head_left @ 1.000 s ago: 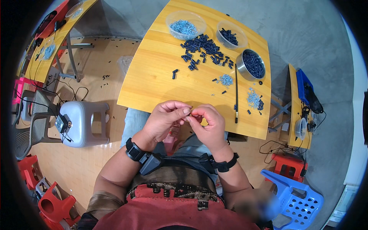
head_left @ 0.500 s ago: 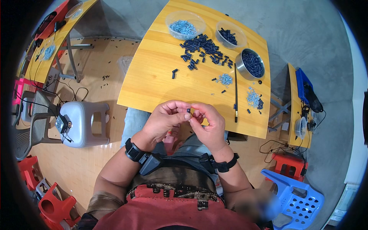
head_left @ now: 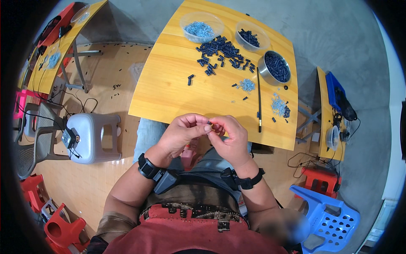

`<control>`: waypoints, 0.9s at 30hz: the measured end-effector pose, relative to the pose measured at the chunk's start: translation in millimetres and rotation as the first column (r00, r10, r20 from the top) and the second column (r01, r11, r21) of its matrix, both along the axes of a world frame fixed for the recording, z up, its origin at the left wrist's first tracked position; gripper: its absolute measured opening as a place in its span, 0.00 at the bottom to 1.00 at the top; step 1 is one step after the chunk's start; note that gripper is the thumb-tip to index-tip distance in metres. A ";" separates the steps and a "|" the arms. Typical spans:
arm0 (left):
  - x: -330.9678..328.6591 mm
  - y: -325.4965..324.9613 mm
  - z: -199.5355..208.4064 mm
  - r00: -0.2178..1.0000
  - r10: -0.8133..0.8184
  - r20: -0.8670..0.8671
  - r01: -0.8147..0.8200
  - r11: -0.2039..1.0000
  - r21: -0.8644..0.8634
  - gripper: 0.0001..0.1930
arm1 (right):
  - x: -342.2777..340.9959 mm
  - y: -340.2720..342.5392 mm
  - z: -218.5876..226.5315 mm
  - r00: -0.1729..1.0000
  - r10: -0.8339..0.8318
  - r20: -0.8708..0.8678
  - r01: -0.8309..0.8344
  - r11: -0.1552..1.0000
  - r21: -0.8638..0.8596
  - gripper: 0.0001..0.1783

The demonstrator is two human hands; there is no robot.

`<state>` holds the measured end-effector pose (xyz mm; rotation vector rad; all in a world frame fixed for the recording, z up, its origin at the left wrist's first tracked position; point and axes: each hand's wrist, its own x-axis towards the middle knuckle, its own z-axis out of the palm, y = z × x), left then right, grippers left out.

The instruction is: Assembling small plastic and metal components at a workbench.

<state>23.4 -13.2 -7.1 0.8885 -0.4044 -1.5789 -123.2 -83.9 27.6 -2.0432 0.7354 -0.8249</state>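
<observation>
My left hand (head_left: 185,132) is closed, thumb and fingers pinching a small black piece (head_left: 209,123) in front of my body, by the table's near edge. Against it comes my right hand (head_left: 231,137), its thumb and fingertips pinched together; whatever lies between them is hidden. On the table, a heap of short black pieces (head_left: 224,47) spreads at the far side. Two small piles of tiny silver metal parts lie to the right, a middle pile (head_left: 246,85) and a right pile (head_left: 278,105). A thin black rod (head_left: 259,99) lies between them.
Along the table's (head_left: 165,95) far side stand a clear bowl of silver parts (head_left: 198,29), a clear bowl of black pieces (head_left: 249,37) and a steel bowl (head_left: 286,77). A grey stool (head_left: 91,135) is at left, a blue plastic chair (head_left: 330,224) at lower right. Cables trail across the floor.
My fingertips have shifted slightly around the black piece, and less of it shows between them. The view has tilted a little; the things on the table stay in place.
</observation>
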 end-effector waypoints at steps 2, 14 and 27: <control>-1.7 -0.2 2.0 1.000 0.018 0.006 -0.018 0.996 0.089 0.09 | -1.0 1.0 0.1 0.999 -0.016 -0.035 0.015 1.000 -0.022 0.12; -3.9 1.2 -2.8 0.996 0.006 0.085 -0.017 0.991 0.131 0.07 | -7.3 -1.1 -3.2 0.996 0.033 -0.086 -0.032 0.999 0.012 0.11; 1.3 -7.1 -3.8 0.996 -0.028 0.082 0.019 0.994 0.111 0.06 | -26.4 -84.0 -33.3 0.947 -0.258 -0.193 0.215 0.951 -0.221 0.05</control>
